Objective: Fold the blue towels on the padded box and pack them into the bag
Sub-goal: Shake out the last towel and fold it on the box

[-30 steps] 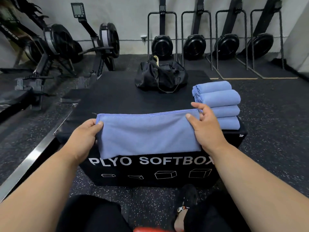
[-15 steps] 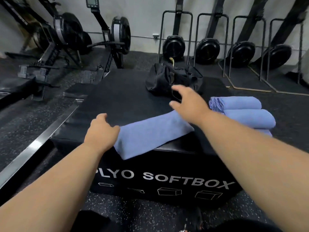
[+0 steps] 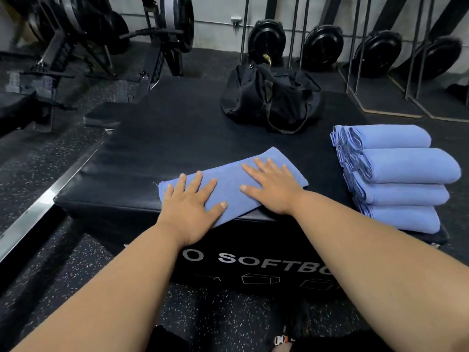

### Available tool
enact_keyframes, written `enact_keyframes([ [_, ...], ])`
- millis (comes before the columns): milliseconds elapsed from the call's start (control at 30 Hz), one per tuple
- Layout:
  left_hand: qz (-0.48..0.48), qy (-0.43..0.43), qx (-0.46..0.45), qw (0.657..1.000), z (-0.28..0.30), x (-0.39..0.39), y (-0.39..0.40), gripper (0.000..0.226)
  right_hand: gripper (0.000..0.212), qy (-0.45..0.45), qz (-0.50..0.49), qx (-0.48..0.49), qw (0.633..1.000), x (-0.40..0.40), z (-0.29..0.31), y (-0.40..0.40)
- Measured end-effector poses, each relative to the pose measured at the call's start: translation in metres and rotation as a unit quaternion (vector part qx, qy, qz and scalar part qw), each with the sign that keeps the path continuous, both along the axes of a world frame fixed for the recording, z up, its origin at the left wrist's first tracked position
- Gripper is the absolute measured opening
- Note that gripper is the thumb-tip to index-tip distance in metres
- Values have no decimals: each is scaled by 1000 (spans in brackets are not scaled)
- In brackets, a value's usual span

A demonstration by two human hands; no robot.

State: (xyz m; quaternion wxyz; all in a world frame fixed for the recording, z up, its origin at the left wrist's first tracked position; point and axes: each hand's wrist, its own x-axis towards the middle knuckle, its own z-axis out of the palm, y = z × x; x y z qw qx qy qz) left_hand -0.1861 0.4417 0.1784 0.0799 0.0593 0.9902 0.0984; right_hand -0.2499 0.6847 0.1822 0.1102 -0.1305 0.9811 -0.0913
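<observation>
Rowing machines (image 3: pixel 106 34): far left and back left, on the speckled rubber floor (image 3: pixel 50 158), dark frames and round flywheel housings, partly cut off by the frame edge.

Metal strip (image 3: pixel 30 214): bright, runs along the floor at the left, beside the box.

Padded box (image 3: pixel 157 138): black, centre of view, white lettering on its near face partly hidden by the forearms.

Left hand (image 3: pixel 189 201): palm down, fingers straight and spread, resting flat on the left end of the folded towel at the box's near edge; it holds nothing.

Folded towel (image 3: pixel 233 184): blue, a long narrow band lying at an angle on the near edge of the box top, its near left corner hanging slightly over the front edge. Both hands lie on it.

Right hand (image 3: pixel 272 185): palm down, fingers straight and slightly spread, flat on the right part of the same towel; no grasp.

Bag (image 3: pixel 272 97): black, soft, slumped, at the far side of the box top, well apart from the towel under the hands. Straps hang down its front. Whether its top is unzipped cannot be told.

Towel stack (image 3: pixel 398 176): four blue folded towels, overlapping in a row that runs from far to near, on the right side of the box top, folded edges facing left; near the right hand, not touching it.

Upright machines (image 3: pixel 322 44): a row along the back wall, right of centre, black round housings between metal bars.

Shoe (image 3: pixel 283 339): dark, bottom edge, on the floor below the box.
</observation>
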Motion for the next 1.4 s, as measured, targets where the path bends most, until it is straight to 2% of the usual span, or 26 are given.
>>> enact_keyframes([
  [133, 63, 0, 4, 998, 1, -3, -14, 73, 76, -9, -41, 28, 999, -20, 6, 20],
  [367, 111, 21, 42, 993, -4, -1, -9, 73, 76, -30, -98, -5, 995, -41, 10, 29],
  [467, 113, 42, 55, 991, -7, 0, -11, 73, 78, -35, -141, -47, 988, -50, 19, 25],
  [600, 135, 121, 93, 979, -13, 1, -21, 56, 63, 38, -222, -102, 969, -61, 18, 23],
  [700, 152, 138, 147, 968, -10, -8, -32, 41, 57, 15, -229, -179, 957, -68, 16, 24],
  [767, 155, 131, 172, 964, -6, -14, -40, 37, 56, 16, -214, -196, 957, -76, 18, 21],
  [867, 154, 132, 195, 959, -5, -18, -47, 32, 51, 103, -156, -104, 977, -99, 24, 19],
  [967, 150, 147, 226, 951, -9, -22, -49, 27, 45, 221, -95, 1, 971, -130, 42, 7],
  [1133, 141, 168, 236, 947, -14, -27, -42, 26, 40, 277, -62, 106, 953, -168, 49, -13],
  [1200, 144, 168, 238, 946, -13, -29, -43, 25, 40, 265, -63, 69, 960, -164, 40, -18],
  [1267, 144, 168, 240, 945, -15, -31, -44, 23, 44, 239, -60, -18, 969, -146, 26, -25],
  [1333, 150, 175, 243, 942, -15, -33, -44, 21, 52, 184, -59, -111, 975, -116, 12, -35],
  [1400, 161, 178, 245, 939, -15, -35, -42, 25, 62, 116, -49, -138, 982, -81, -2, -45],
])
